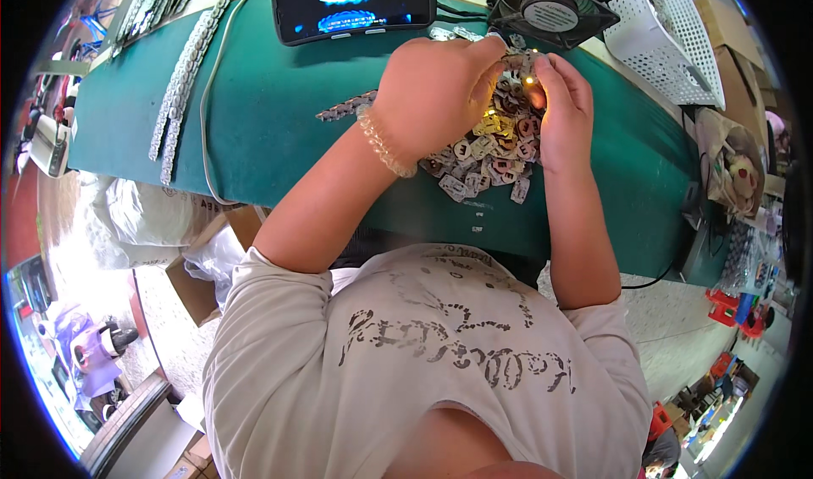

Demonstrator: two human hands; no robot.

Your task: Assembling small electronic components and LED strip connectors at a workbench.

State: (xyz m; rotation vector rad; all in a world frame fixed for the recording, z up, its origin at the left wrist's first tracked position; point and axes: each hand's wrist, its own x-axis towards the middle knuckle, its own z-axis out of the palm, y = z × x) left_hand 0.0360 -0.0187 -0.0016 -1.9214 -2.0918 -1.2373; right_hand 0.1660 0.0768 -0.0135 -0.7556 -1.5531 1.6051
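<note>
Green table top (279, 132) under it all, edges bent round by the view. Clock face set on the middle of the heap for every place below.

Right there, a heap of little plates (487, 149). At the top of the heap, near twelve o'clock, a small grey part (518, 60) with a bright yellow glow, between two bare hands. Left hand (440, 89) at about half past ten, right hand (566, 110) just past two. Glow closest to the right hand, with the heap down toward six from both. Long way of the grey part hard to tell, too small and partly behind fingers.

Fingers on both sides bent in close to the grey part. Cannot tell from here whether pinched on it or only beside it.

Plates flat and pale grey, many with dark marks in the middle, some turned gold by the light. All facing different ways, one on top of another.

Farther out, a short strip (343, 109) between nine and ten, its long way nearly flat across. Well past that, a white cord (204, 110) and long strips (188, 81). Lit phone (354, 6) at half past ten, black fan (552, 9) near one, white basket (656, 51) near two.
</note>
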